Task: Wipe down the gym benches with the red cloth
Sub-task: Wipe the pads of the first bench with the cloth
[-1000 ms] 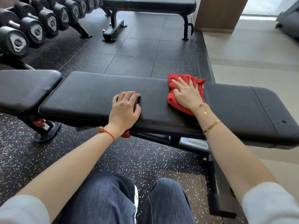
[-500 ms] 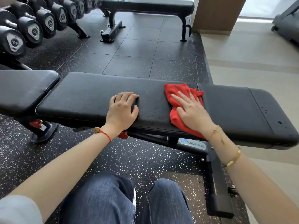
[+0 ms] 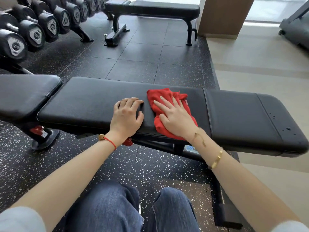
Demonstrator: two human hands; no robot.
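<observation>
I see the black padded bench (image 3: 93, 104) running left to right across my view, its long pad in the middle and a shorter pad at the right end carrying a few dark droplets (image 3: 288, 128). A second bench (image 3: 160, 7) stands at the far side, and a rack of dumbbells (image 3: 35, 33) lines the far left over the speckled rubber floor (image 3: 137, 64).

The red cloth (image 3: 164, 96) lies crumpled on the long pad, right of its middle and just left of the seam with the short pad, reaching from near the far edge down to the near edge.

My right hand (image 3: 175, 117) lies flat on the cloth, palm down. Its fingers (image 3: 164, 106) are straight and spread a little, pointing far and left, pressing the fabric onto the pad; the thumb rests on the cloth's near fold. Two gold bracelets (image 3: 217, 159) sit on that wrist.

My left hand (image 3: 126, 118) rests on bare pad just left of the cloth, apart from it. Its fingers (image 3: 129, 102) are bent at the knuckles and held close together, tips down on the upholstery, holding nothing; the thumb lies out to the right. A red string bracelet (image 3: 110, 142) circles that wrist.
</observation>
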